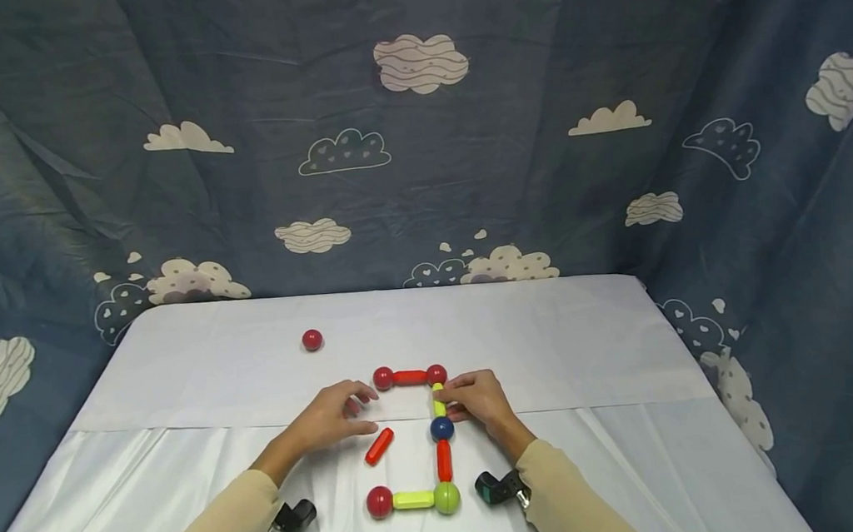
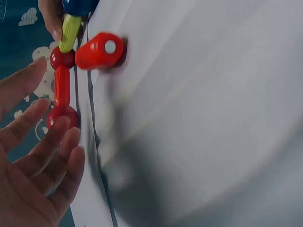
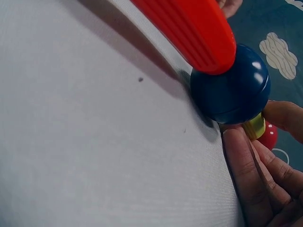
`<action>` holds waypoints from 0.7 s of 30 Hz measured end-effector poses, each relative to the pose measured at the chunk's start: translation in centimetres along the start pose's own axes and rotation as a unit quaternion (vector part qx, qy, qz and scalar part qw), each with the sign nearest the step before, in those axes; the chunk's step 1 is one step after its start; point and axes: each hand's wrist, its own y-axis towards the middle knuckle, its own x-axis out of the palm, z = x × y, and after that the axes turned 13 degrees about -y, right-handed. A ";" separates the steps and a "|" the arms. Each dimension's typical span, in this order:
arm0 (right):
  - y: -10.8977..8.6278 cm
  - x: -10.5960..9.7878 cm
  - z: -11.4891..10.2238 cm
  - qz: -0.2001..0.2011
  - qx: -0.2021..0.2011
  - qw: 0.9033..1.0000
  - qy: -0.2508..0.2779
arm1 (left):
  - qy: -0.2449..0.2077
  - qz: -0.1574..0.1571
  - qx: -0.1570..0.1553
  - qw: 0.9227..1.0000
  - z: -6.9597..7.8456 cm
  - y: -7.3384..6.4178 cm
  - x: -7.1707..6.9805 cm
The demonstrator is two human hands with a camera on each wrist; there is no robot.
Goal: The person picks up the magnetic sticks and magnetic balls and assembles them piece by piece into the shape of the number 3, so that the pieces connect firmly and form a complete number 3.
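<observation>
My right hand [image 1: 485, 399] pinches a yellow-green magnetic rod [image 1: 439, 400] between thumb and fingers. That rod joins a red ball [image 1: 437, 374] at its far end to a blue ball [image 3: 231, 86] at its near end. From the red ball, a red rod [image 2: 62, 86] runs left to another red ball [image 1: 383, 378]. Beside that ball, my left hand [image 1: 330, 415] holds nothing, its fingers spread and loosely bent. Nearer me, a red rod [image 1: 443, 461] links the blue ball to a lime-green ball [image 1: 446, 498]. A lime rod [image 1: 413, 500] continues left to a red ball [image 1: 380, 502].
A loose red rod [image 1: 379, 447] lies tilted on the white cloth [image 1: 203, 384], inside the open left side of the chain. One lone red ball [image 1: 312, 340] sits farther back and left. Behind the table hangs a dark cloud-patterned curtain [image 1: 495, 185].
</observation>
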 end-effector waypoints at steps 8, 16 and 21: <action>0.0 0.0 0.0 0.001 0.007 1.000 -0.007 | -0.044 -0.026 0.002 0.999 0.1 -0.6 1.5; 0.0 0.0 -0.1 0.000 0.008 1.000 0.000 | -0.021 -0.018 -0.006 1.000 0.2 -0.9 2.8; 0.0 0.0 0.0 0.001 0.011 1.000 -0.001 | 0.009 -0.004 -0.008 1.000 0.3 -0.9 3.2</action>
